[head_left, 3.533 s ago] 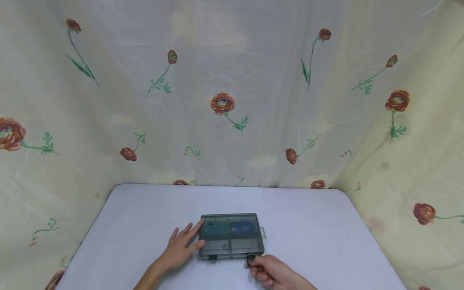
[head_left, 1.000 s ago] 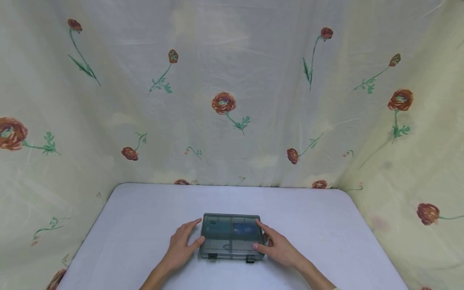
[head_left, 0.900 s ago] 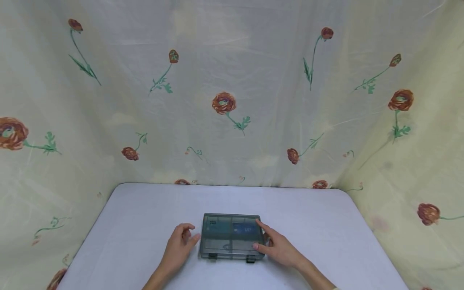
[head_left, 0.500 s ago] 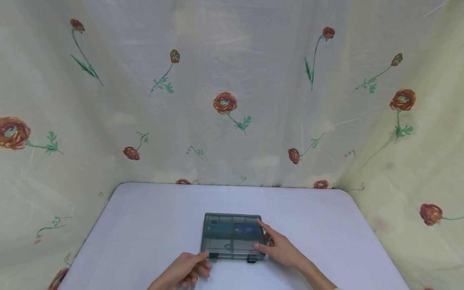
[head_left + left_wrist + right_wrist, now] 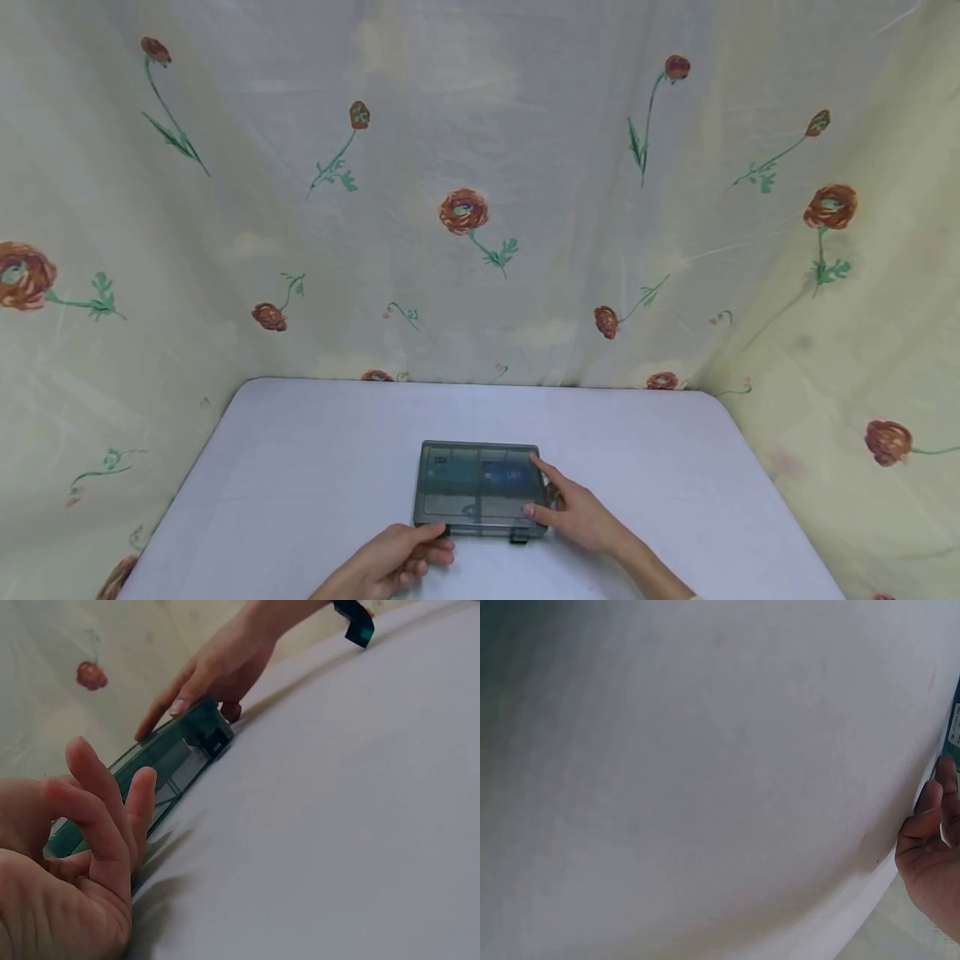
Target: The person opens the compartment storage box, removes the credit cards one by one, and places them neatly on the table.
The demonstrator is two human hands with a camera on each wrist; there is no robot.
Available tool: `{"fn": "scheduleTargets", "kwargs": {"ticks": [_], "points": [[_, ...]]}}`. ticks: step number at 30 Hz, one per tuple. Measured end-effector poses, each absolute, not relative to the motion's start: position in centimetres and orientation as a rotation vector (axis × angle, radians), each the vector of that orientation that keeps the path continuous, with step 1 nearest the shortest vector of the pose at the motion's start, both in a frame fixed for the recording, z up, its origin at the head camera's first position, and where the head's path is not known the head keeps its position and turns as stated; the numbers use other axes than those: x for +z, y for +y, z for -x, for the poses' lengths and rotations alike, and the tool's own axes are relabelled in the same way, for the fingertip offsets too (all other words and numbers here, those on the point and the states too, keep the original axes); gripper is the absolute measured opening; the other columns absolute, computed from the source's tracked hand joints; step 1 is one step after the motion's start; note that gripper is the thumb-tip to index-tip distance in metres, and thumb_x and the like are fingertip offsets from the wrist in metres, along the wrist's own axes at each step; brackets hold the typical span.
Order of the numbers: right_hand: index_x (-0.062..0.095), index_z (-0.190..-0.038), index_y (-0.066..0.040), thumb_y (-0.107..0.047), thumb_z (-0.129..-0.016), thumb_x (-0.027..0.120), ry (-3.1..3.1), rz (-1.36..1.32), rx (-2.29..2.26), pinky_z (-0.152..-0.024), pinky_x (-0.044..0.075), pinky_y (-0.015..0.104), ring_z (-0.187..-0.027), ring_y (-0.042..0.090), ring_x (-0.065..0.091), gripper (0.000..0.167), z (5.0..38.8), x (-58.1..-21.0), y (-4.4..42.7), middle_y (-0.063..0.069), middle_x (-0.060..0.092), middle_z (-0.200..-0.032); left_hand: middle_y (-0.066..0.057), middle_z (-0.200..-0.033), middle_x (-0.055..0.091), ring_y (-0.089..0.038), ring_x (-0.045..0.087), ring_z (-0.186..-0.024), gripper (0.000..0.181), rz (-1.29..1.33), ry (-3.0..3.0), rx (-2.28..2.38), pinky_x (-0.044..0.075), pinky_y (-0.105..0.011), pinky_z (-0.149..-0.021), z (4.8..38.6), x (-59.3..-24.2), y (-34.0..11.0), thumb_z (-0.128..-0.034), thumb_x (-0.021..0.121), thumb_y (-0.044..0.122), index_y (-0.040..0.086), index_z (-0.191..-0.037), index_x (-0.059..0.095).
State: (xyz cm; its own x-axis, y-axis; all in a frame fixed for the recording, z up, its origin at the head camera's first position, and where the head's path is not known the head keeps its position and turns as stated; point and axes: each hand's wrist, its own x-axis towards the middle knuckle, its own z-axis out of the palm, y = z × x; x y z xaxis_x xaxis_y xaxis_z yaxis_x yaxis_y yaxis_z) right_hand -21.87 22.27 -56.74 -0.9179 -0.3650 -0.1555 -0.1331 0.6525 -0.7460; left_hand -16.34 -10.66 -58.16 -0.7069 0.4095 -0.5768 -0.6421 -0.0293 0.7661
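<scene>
1. Looking straight at the box [image 5: 495,505], lying flat on the white table [image 5: 315,450], in the middle and toward the near side, with its grey-green, see-through lid down.
2. Down now to the left hand [image 5: 393,557], in at the near left corner, pinching the left latch [image 5: 447,530] with the thumb on top and with curled fingers below.
3. Over to the left wrist view: seeing loosely bent, raised fingers of that same hand, right in front of the box's left part.
4. Across to the right hand [image 5: 577,512], gripping the box's right end, pressing on the lid with the thumb, reaching the far right corner with the forefinger, bending round the right side with the rest.
5. Jutting out from the near edge, close to the right corner and apart from both hands: the right latch [image 5: 519,537].
6. Showing through the lid: compartments, with a blue rectangle [image 5: 506,473] at far right and a teal rectangle [image 5: 452,472] at far left, lettering too small to read.
7. Rising beyond, and along left and right: a pale curtain [image 5: 525,150], dotted with red-brown flowers [image 5: 463,212] on green stems.
</scene>
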Motion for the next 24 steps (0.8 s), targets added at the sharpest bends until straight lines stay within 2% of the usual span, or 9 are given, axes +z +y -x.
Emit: {"fn": "scheduleTargets", "kwargs": {"ticks": [6,16,21,24], "points": [[0.029,-0.16,-0.025,-0.046,-0.094,0.069,2.578,0.401,-1.126,-0.053,0.039,0.025,-0.066,0.011,0.046,0.08,21.85,-56.64,22.22,0.003,0.056,-0.093,0.003,-0.085,0.076,0.008,0.051,-0.052,0.037,0.275,1.45,1.84,0.036,-0.004,-0.043,16.47,-57.93,-10.59,-0.0983,0.065,0.031,-0.002,-0.112,0.071],[0.029,-0.16,-0.024,-0.044,-0.094,0.07,2.578,0.412,-1.137,-0.053,0.038,0.024,-0.065,0.009,0.044,0.08,21.7,-56.51,22.07,0.003,0.055,-0.092,0.01,-0.074,0.069,0.01,0.039,-0.05,0.031,0.251,1.402,1.853,0.027,-0.003,-0.04,16.59,-57.39,-10.8,-0.1005,0.059,0.021,-0.004,-0.114,0.07],[0.027,-0.161,-0.023,-0.045,-0.095,0.068,2.567,0.444,-1.139,-0.052,0.039,0.024,-0.063,0.009,0.045,0.08,21.78,-56.65,22.18,0.002,0.057,-0.092,0.007,-0.072,0.063,0.007,0.04,-0.051,0.025,0.249,1.531,1.867,0.028,-0.005,-0.04,16.32,-57.83,-10.46,-0.095,0.053,0.006,-0.005,-0.11,0.069],[0.026,-0.161,-0.024,-0.045,-0.095,0.067,2.56,0.449,-1.132,-0.052,0.039,0.025,-0.063,0.009,0.045,0.08,21.81,-56.63,22.34,0.003,0.057,-0.091,0.006,-0.075,0.065,0.007,0.041,-0.05,0.022,0.238,1.581,1.833,0.029,-0.006,-0.04,16.19,-58.15,-10.41,-0.0967,0.055,0.005,-0.004,-0.111,0.07]]}}
